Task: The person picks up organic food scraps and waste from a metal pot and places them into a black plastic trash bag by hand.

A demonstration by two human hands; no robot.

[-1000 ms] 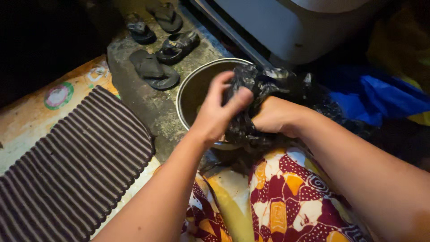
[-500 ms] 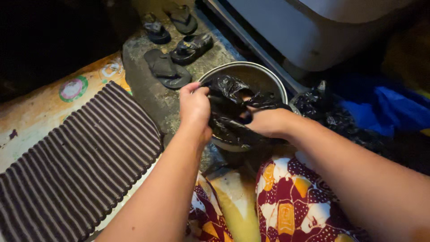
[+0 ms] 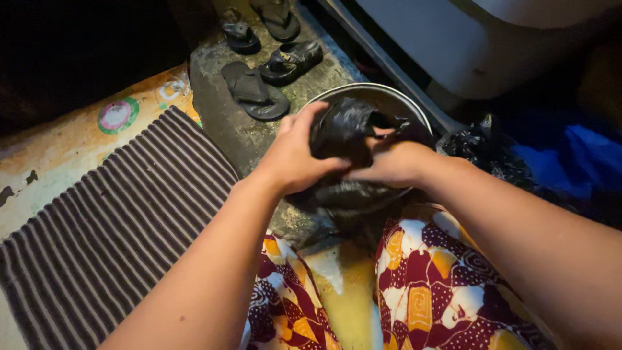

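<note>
A round metal bowl [image 3: 414,107] sits on the rough, stained concrete step [image 3: 220,123], its thin rim catching the little light there is. Over it the person works a crumpled black plastic bag [image 3: 343,133], glossy and creased, bunched into a lump that hangs partly inside the bowl and partly above the near rim. What lies in the bowl under the bag I cannot tell; the plastic and the hands cover it.

The left hand [image 3: 295,155] is curled tight around the left side of the bag, thumb pressed into the plastic. The right hand [image 3: 392,162] grips it from the other side, fingers folded in under the bunched top, so both hands are closed on the same bag and almost touching each other.

Just beyond the bowl on the step lie dark rubber sandals [image 3: 265,65], flat and worn, scattered in pairs. To the left a ribbed mat [image 3: 123,233] in dark and pale stripes covers the patterned floor. Another heap of wrinkled black plastic [image 3: 479,146] lies to the right of the bowl, beside some blue cloth [image 3: 576,162]. The person's lap shows a bright printed wrap [image 3: 427,285] in red, yellow and white.
</note>
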